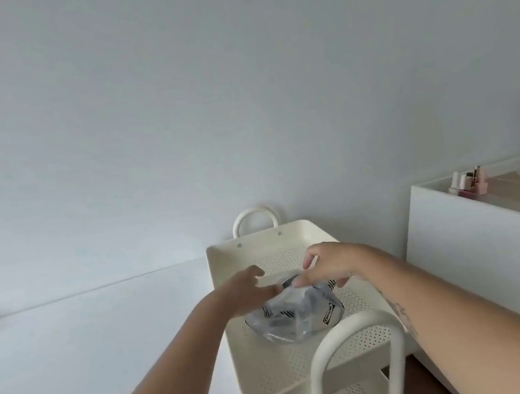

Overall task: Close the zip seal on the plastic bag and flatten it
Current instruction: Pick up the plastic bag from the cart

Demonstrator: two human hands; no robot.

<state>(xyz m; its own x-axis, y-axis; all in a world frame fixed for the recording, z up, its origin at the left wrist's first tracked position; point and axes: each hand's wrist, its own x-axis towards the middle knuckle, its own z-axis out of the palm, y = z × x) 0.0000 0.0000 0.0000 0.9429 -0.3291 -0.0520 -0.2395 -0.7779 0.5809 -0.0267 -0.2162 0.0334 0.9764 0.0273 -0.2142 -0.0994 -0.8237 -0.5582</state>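
Note:
A clear plastic bag [295, 318] with dark and striped contents rests on the top tray [273, 372] of a cream perforated cart. Its top seal strip runs between my two hands, lifted a little above the tray. My left hand [247, 291] pinches the left end of the strip. My right hand [329, 267] pinches the strip at its right part, fingers curled down over the bag. The bag's body bulges below the strip. Whether the seal is pressed together I cannot tell.
The cart has a rounded handle at the near end [357, 358] and another at the far end [254, 218]. A white surface [90, 348] lies to the left. A white cabinet [475, 255] with small bottles [468, 182] stands to the right.

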